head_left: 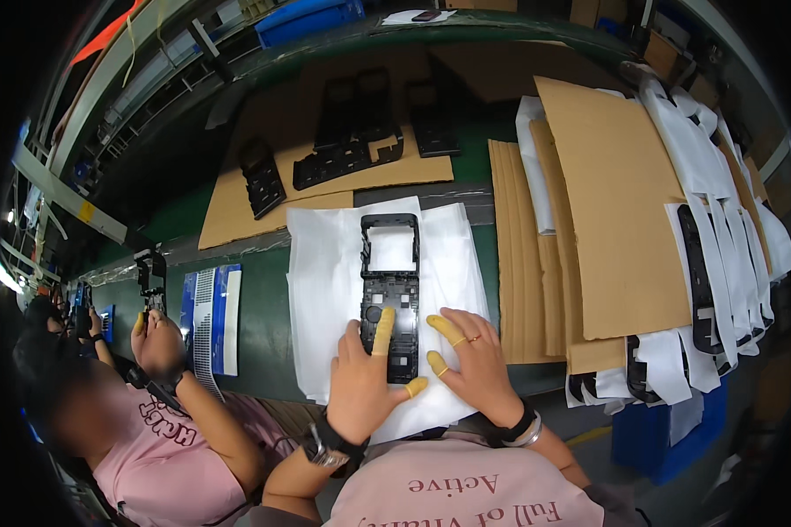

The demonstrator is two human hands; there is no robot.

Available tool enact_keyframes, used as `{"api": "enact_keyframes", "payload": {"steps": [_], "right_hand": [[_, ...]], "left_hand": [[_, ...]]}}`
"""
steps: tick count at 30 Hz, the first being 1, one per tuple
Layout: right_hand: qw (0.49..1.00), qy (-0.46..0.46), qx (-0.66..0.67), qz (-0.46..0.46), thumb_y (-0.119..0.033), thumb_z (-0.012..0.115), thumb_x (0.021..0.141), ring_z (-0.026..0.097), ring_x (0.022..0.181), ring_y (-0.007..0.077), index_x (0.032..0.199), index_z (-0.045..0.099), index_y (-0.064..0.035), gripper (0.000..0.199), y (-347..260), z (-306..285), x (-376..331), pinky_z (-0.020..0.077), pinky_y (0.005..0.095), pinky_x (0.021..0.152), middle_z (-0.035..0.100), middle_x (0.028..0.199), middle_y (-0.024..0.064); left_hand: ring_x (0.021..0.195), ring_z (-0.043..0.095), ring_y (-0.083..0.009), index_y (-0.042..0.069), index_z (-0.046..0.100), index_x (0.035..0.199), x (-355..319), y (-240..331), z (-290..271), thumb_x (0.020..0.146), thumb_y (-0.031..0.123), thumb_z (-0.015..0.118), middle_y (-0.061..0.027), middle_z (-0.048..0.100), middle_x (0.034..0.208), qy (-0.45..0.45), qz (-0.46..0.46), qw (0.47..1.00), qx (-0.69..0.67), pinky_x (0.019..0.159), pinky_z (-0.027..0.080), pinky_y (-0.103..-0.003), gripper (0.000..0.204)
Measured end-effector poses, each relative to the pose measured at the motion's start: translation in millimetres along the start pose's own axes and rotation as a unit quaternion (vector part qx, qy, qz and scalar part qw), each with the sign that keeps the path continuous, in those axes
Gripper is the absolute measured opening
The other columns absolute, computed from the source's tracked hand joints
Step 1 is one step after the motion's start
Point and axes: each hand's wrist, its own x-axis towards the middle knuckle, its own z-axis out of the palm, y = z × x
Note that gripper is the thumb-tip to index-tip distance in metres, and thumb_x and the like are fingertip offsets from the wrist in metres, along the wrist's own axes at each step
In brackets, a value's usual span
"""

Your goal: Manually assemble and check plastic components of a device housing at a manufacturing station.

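Note:
A long black plastic frame [390,299], with a rectangular opening at its far end, lies on a stack of white sheets [319,290] in front of me. My left hand [360,386] rests at its near left side. The left index finger, in a yellow finger cot, is stretched out over the frame, and the thumb is by its near end. Just right of the frame is my right hand [479,373], fingers apart, with yellow cots on the thumb and index finger. It holds nothing; whether its fingertips touch the sheets cannot be made out.
Cardboard sheets [606,211] lean at the right beside black parts wrapped in white sheets [703,290]. More black frames [351,158] lie on cardboard [237,211] at the back. Blue-and-white strips [213,321] lie left. A co-worker's hand [160,342] holds a black part [152,274].

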Motion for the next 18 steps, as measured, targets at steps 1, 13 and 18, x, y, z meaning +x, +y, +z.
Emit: {"api": "enact_keyframes", "payload": {"steps": [1,13,18], "right_hand": [[1.0,-0.002,-0.003,0.005,-0.013,0.06,0.077,0.046,0.114,0.0302,0.105,0.059,-0.0032,0.03,0,2,0,0.0339,0.0424,0.099,0.049,0.125,0.0122],[0.999,-0.022,-0.023,0.022,-0.021,0.066,0.074,0.046,0.112,0.0306,0.096,0.062,-0.0072,0.026,-3,-2,7,0.0335,0.043,0.099,0.049,0.125,0.0098],[0.997,-0.04,-0.055,0.032,-0.026,0.07,0.071,0.043,0.115,0.0304,0.095,0.062,-0.0084,0.031,3,-1,5,0.0315,0.0427,0.1,0.047,0.126,0.0088]], "left_hand": [[0.102,0.047,-0.0402,0.006,0.031,0.139,4,-5,8,0.063,0.029,0.079,-0.0281,0.04,0.119,-0.001,-0.001,1.0,0.008,0.084,0.043,-0.045,0.093],[0.104,0.054,-0.0455,-0.001,0.029,0.138,7,-42,-17,0.068,0.034,0.078,-0.0364,0.04,0.125,-0.221,0.069,0.279,-0.932,0.09,0.046,-0.052,0.093],[0.107,0.052,-0.0459,-0.002,0.032,0.136,4,-41,-25,0.075,0.036,0.072,-0.0348,0.04,0.127,-0.304,-0.071,0.139,-0.94,0.091,0.044,-0.054,0.083]]}}
